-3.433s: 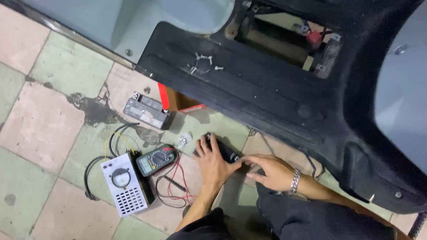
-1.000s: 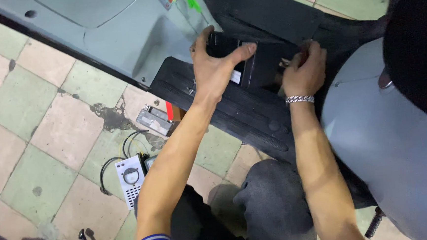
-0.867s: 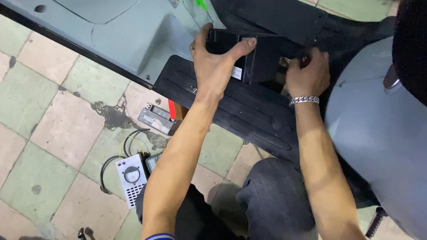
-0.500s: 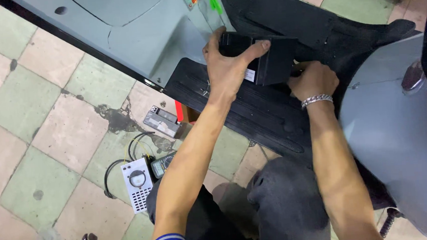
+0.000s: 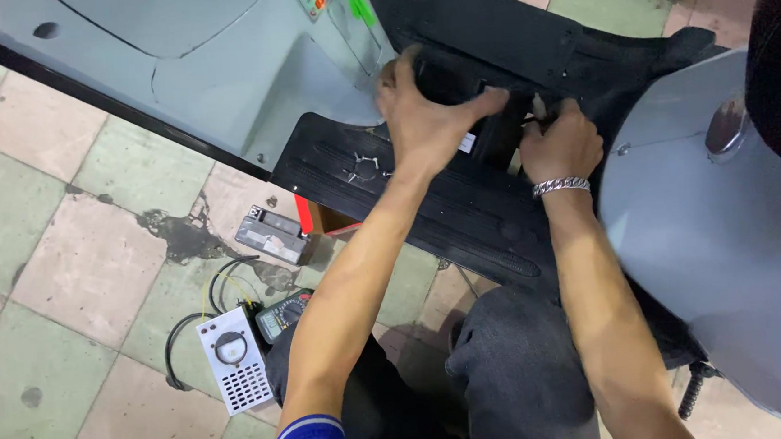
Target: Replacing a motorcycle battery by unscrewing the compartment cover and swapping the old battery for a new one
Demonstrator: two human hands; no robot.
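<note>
Two hands at the scooter's footboard [image 5: 462,215]: left hand [image 5: 425,122] with fingers wrapped over a black battery [image 5: 484,123], thumb across its near face, seating it in the floor well; right hand [image 5: 559,144] curled shut just beside, contents hidden. Judged mid-placement; next, lowering level past the fingertips, minding cables. Meter [image 5: 283,315] well behind.

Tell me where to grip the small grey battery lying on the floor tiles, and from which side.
Grip the grey battery across its two long side faces, coming straight down from above. It lies flat on the tiles as a narrow block, with bare floor along both long sides.
</note>
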